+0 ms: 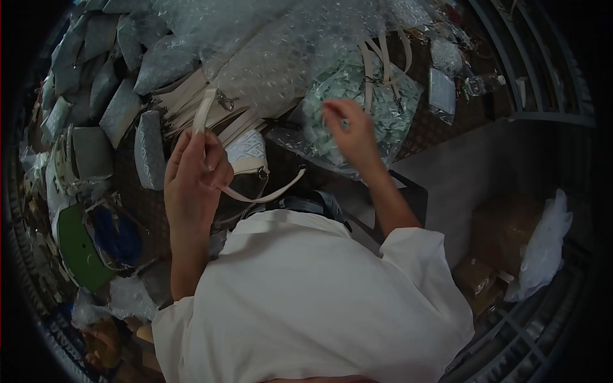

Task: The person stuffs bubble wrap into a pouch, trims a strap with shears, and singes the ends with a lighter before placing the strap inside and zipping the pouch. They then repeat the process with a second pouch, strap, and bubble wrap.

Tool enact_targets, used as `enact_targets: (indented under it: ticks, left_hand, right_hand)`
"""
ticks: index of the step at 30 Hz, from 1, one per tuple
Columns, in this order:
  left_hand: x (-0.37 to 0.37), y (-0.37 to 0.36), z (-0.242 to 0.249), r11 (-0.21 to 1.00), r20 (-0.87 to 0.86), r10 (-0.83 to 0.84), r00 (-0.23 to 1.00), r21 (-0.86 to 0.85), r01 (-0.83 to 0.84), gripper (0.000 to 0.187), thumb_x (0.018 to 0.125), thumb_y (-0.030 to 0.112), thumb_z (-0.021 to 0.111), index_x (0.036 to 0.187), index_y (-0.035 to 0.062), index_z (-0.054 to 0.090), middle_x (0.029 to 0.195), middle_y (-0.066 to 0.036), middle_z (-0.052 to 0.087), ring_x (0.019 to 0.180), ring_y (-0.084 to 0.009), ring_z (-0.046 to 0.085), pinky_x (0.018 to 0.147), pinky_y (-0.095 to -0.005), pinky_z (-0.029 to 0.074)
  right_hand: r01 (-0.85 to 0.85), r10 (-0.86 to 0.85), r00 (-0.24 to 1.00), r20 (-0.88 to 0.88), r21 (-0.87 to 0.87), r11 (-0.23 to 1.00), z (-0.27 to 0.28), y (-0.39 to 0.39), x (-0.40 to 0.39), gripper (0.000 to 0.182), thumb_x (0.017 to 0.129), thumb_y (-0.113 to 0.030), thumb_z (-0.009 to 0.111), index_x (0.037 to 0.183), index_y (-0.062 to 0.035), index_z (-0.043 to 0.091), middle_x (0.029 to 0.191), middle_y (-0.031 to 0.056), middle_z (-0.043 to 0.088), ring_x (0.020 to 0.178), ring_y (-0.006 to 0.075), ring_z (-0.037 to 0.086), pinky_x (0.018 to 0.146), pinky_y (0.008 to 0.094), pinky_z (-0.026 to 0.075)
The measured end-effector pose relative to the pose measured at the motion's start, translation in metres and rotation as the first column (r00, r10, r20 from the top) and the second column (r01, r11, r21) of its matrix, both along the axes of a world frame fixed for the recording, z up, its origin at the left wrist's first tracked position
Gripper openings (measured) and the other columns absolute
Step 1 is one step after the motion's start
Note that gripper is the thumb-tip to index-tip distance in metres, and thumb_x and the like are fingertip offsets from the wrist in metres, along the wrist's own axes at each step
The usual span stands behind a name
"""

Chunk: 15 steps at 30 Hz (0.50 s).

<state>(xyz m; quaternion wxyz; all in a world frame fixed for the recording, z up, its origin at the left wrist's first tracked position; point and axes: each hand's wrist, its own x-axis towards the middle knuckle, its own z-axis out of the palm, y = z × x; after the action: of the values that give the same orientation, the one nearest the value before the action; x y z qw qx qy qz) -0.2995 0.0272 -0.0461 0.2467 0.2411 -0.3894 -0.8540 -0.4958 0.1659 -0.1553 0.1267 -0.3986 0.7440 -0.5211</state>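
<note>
My left hand (pixel 199 163) is closed around a cream strap (pixel 203 115), whose upper end sticks up past the fingers with a metal clasp (pixel 225 101) beside it. A pale strap (pixel 274 196) loops from below that hand to the right. Close by on its right lies a small white-and-grey patterned bag (pixel 248 148) with cream trim. My right hand (pixel 351 134) is raised over a clear plastic bag (pixel 399 137) full of pale green pieces (pixel 322 96). Its thumb and forefinger curl together at the tips; anything between them is too small to make out.
Bubble wrap (pixel 268 57) covers the back of the table, beside many wrapped pouches (pixel 163 67). Cream straps (pixel 182 105) lie in a pile behind my left hand. A green bag (pixel 80 246) stands at left. Cardboard boxes (pixel 504 230) and white plastic (pixel 546 249) are at lower right.
</note>
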Motion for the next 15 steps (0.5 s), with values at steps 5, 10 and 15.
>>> enact_targets:
  ticks: [5,10,15]
  left_hand:
    - [-0.002,0.007,0.004,1.000,0.089,-0.001,0.996,-0.009,0.002,0.022,0.089,0.014,0.042,0.105,-0.0014,0.048,0.073,-0.001,0.040,0.060,-0.0085,0.037,0.057,-0.0227,0.032]
    - [-0.003,0.015,0.007,0.990,0.184,-0.015,0.983,-0.136,0.041,0.023,0.088,0.010,0.044,0.107,-0.0024,0.050,0.080,-0.003,0.049,0.065,-0.0088,0.044,0.062,-0.0234,0.038]
    - [0.003,0.020,0.012,0.974,0.230,-0.052,0.972,-0.204,0.101,0.021,0.090,0.011,0.045,0.105,-0.0024,0.052,0.074,-0.001,0.050,0.065,-0.0074,0.045,0.061,-0.0209,0.039]
  right_hand:
    - [0.361,-0.354,0.932,-0.073,0.201,0.911,-0.051,0.043,-0.063,0.021,0.084,-0.016,0.055,0.098,-0.0001,0.058,0.088,0.0108,0.057,0.077,0.0213,0.057,0.068,0.0311,0.046]
    - [0.316,-0.314,0.948,-0.046,0.241,0.918,-0.053,0.032,-0.059,0.021,0.085,-0.016,0.054,0.099,-0.0009,0.058,0.090,0.0091,0.055,0.077,0.0192,0.057,0.067,0.0301,0.046]
    - [0.211,-0.204,0.978,-0.054,0.243,0.947,-0.036,0.013,-0.042,0.020,0.085,-0.016,0.054,0.099,-0.0021,0.059,0.094,0.0078,0.056,0.080,0.0162,0.058,0.069,0.0280,0.046]
